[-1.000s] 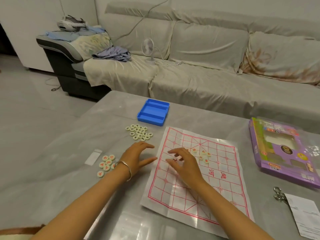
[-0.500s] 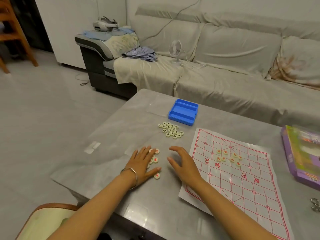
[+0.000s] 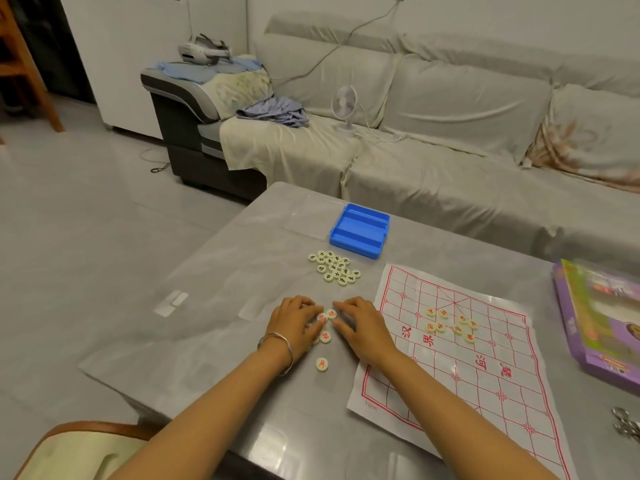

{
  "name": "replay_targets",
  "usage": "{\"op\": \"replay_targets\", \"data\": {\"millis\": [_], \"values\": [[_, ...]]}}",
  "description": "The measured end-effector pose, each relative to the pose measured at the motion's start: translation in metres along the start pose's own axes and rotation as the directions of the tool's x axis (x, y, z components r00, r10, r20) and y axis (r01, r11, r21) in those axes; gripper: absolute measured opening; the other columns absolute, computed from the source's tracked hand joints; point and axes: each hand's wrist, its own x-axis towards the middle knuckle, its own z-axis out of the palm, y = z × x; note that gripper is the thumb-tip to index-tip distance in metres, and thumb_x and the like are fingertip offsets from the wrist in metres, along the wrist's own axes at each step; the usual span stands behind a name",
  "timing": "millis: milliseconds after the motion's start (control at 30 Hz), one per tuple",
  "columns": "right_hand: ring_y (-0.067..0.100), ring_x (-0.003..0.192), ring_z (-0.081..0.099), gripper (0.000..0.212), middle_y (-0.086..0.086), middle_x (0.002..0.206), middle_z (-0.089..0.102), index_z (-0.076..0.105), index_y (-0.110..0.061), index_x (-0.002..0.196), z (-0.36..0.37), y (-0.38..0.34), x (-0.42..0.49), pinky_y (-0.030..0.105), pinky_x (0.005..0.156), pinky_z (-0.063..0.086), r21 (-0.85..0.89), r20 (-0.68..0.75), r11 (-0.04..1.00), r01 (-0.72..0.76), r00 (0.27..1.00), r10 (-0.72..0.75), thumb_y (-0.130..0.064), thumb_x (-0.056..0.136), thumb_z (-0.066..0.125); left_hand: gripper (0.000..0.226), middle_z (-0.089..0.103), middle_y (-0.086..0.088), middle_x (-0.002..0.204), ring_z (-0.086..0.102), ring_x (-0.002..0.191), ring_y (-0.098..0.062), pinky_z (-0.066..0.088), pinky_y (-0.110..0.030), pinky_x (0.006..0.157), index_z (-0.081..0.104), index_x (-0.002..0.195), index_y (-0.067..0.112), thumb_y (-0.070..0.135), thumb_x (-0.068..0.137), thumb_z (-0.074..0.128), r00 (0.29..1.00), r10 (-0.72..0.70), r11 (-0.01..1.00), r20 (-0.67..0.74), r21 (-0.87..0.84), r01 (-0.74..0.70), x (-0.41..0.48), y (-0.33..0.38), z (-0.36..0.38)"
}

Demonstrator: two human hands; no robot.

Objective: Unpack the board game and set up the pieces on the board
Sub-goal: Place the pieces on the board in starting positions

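A white paper board [image 3: 485, 344] with a red grid lies on the grey table [image 3: 221, 306]; several red-marked round pieces [image 3: 450, 325] sit loose near its middle. Left of the board, my left hand [image 3: 294, 323] and my right hand [image 3: 363, 327] face each other over a small cluster of red-marked pieces [image 3: 325, 336], fingers curled around them and touching them. One red piece [image 3: 322, 364] lies apart, nearer me. A pile of black-marked pieces [image 3: 335, 267] lies farther back. Some pieces are hidden under my left hand.
A blue plastic tray [image 3: 360, 231] stands behind the black pile. A purple game box [image 3: 599, 323] lies at the right edge, scissors [image 3: 625, 422] near the front right. A small white strip [image 3: 172, 302] lies at the left. A sofa with a fan [image 3: 344, 105] runs behind the table.
My right hand left the board and came over to the red pieces beside it. Both hands have closed in round the cluster, leaving one piece behind nearer me. The camera turned left.
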Motion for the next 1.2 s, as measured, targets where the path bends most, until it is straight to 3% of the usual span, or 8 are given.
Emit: {"op": "replay_targets", "data": {"millis": [167, 267, 400, 567, 700, 833, 1067, 1200], "values": [[0.011, 0.106, 0.045, 0.026, -0.005, 0.114, 0.053, 0.064, -0.027, 0.112, 0.005, 0.0, 0.007, 0.024, 0.091, 0.036, 0.05, -0.077, 0.999, -0.014, 0.997, 0.018, -0.036, 0.088, 0.059, 0.027, 0.057, 0.005, 0.109, 0.046, 0.106, -0.014, 0.039, -0.025, 0.089, 0.065, 0.109, 0.029, 0.039, 0.084, 0.062, 0.996, -0.056, 0.992, -0.072, -0.113, 0.048, 0.006, 0.002, 0.001], [0.009, 0.094, 0.053, 0.011, -0.007, 0.098, 0.061, 0.061, -0.03, 0.093, 0.006, 0.001, 0.005, 0.028, 0.085, 0.046, 0.185, -0.119, 0.982, -0.035, 0.991, 0.058, -0.033, 0.084, 0.066, 0.014, 0.062, 0.004, 0.091, 0.053, 0.088, -0.012, 0.043, -0.019, 0.074, 0.063, 0.093, 0.031, 0.034, 0.08, 0.068, 0.993, -0.087, 0.964, -0.078, -0.258, 0.064, 0.004, 0.003, 0.002], [0.004, 0.085, 0.058, 0.009, -0.011, 0.089, 0.062, 0.06, -0.028, 0.091, -0.006, 0.002, -0.002, 0.013, 0.075, 0.044, 0.356, -0.125, 0.934, -0.039, 0.988, 0.089, -0.026, 0.085, 0.066, 0.01, 0.061, 0.006, 0.078, 0.056, 0.073, -0.01, 0.046, -0.018, 0.063, 0.063, 0.089, 0.029, 0.031, 0.081, 0.069, 0.992, -0.114, 0.904, -0.053, -0.419, 0.081, 0.007, 0.015, 0.0], [0.006, 0.087, 0.059, 0.01, -0.011, 0.09, 0.063, 0.063, -0.023, 0.092, -0.055, 0.046, -0.022, 0.012, 0.072, 0.044, 0.546, -0.316, 0.831, -0.109, 0.891, 0.325, -0.022, 0.084, 0.068, 0.014, 0.062, 0.009, 0.085, 0.055, 0.081, -0.007, 0.045, -0.017, 0.074, 0.062, 0.094, 0.029, 0.032, 0.081, 0.067, 0.998, -0.056, 0.874, -0.029, -0.485, 0.035, 0.034, 0.077, 0.008], [0.011, 0.092, 0.061, 0.008, -0.007, 0.092, 0.065, 0.067, -0.019, 0.091, -0.077, 0.109, -0.055, 0.011, 0.07, 0.045, 0.599, -0.312, 0.773, -0.209, 0.828, 0.466, -0.016, 0.084, 0.068, 0.017, 0.064, 0.006, 0.089, 0.056, 0.084, -0.009, 0.048, -0.019, 0.078, 0.065, 0.099, 0.025, 0.031, 0.083, 0.066, 0.996, 0.037, 0.903, 0.08, -0.43, 0.001, 0.05, 0.129, 0.043], [0.009, 0.092, 0.055, 0.006, -0.011, 0.092, 0.06, 0.069, -0.023, 0.088, -0.075, 0.145, -0.068, 0.009, 0.071, 0.041, 0.447, -0.255, 0.844, -0.295, 0.863, 0.436, -0.022, 0.082, 0.069, 0.024, 0.067, 0.004, 0.098, 0.058, 0.093, -0.012, 0.049, -0.028, 0.091, 0.067, 0.105, 0.025, 0.034, 0.083, 0.065, 0.992, 0.005, 0.96, 0.129, -0.277, 0.031, 0.063, 0.144, 0.071], [0.012, 0.094, 0.055, 0.009, -0.009, 0.094, 0.055, 0.067, -0.026, 0.093, -0.067, 0.144, -0.052, 0.029, 0.083, 0.053, 0.376, -0.47, 0.891, -0.256, 0.776, 0.421, -0.028, 0.084, 0.067, 0.034, 0.059, 0.005, 0.107, 0.05, 0.102, -0.013, 0.042, -0.026, 0.089, 0.059, 0.113, 0.027, 0.045, 0.084, 0.059, 0.999, -0.036, 0.981, -0.04, -0.192, 0.027, 0.075, 0.139, 0.067], [0.006, 0.095, 0.051, 0.01, -0.013, 0.098, 0.055, 0.067, -0.027, 0.096, -0.05, 0.095, -0.043, 0.013, 0.081, 0.041, 0.34, -0.372, 0.931, -0.13, 0.891, 0.26, -0.031, 0.087, 0.062, 0.034, 0.055, 0.006, 0.117, 0.046, 0.113, -0.012, 0.039, -0.03, 0.099, 0.056, 0.118, 0.028, 0.043, 0.087, 0.055, 0.993, -0.005, 0.979, -0.12, -0.203, -0.02, 0.057, 0.103, 0.034]]}}
